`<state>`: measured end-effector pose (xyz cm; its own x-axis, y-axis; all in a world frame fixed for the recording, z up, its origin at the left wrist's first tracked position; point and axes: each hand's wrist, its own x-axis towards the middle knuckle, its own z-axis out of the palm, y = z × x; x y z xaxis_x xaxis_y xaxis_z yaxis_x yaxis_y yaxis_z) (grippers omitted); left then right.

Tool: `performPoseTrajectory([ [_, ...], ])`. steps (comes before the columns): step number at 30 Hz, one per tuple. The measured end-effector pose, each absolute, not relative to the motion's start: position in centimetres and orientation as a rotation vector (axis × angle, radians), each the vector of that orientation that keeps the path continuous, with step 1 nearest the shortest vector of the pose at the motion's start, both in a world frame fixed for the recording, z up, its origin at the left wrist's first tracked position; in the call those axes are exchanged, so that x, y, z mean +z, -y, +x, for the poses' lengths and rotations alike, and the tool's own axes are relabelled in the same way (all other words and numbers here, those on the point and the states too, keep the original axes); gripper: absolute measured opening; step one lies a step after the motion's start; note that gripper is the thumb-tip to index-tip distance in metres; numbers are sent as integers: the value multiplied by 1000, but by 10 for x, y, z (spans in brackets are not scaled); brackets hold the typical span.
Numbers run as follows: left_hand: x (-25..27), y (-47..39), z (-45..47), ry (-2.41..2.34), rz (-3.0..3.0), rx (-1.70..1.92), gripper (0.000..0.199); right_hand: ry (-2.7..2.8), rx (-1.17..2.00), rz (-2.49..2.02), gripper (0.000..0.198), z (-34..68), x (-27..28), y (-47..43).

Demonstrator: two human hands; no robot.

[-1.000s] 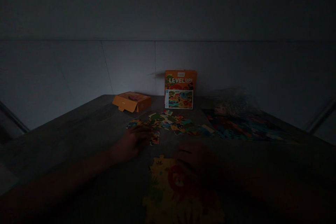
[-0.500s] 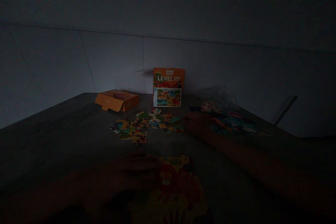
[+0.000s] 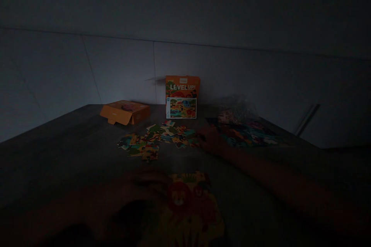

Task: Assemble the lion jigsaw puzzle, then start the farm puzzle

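The scene is very dark. A partly joined jigsaw puzzle (image 3: 189,204) with a lion picture lies at the near middle of the table. My left hand (image 3: 142,185) rests at its left edge, fingers stretched out and apart, holding nothing that I can see. Farther off, my right hand (image 3: 213,141) reaches to the right edge of a spread of loose puzzle pieces (image 3: 150,150). Its fingers bend down beside the pieces; the dimness hides whether they grip one.
An orange box (image 3: 182,85) marked "LEVEL UP!" stands at the back, with a picture card (image 3: 181,108) leaning on it. An open orange box (image 3: 124,112) lies to the left. Clear plastic wrapping (image 3: 239,108) and a dark, colourful sheet (image 3: 255,133) are at the right.
The whole view has shifted slightly, so things sit farther left. My right hand has come a little nearer along the right edge of the loose pieces. My left hand stays beside the joined puzzle.
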<state>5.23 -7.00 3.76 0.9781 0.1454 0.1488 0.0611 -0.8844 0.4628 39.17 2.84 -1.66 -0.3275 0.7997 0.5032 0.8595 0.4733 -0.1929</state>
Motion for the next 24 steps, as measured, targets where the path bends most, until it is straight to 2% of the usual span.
performPoseTrajectory([
  [6, 31, 65, 51, -135, 2608, 249, 71, 1806, -202, -1538, 32, 400, -11, -34],
  [10, 28, 63, 50, -131, 2611, 253, 70, 1674, -198, -1579, 31, 406, -9, -38],
  [15, 33, 66, 51, -158, 2617, 240, 68, 1940, -127, -1392, 25, 396, -13, -26],
  [20, 34, 68, 50, -220, 2633, 237, 66, 2503, -146, -856, 28, 387, -19, -2],
  [22, 33, 68, 50, -208, 2632, 276, 65, 2521, -174, -801, 29, 385, -19, 1],
  [24, 32, 67, 50, -187, 2639, 289, 65, 2283, -154, -984, 28, 387, -17, -4],
])
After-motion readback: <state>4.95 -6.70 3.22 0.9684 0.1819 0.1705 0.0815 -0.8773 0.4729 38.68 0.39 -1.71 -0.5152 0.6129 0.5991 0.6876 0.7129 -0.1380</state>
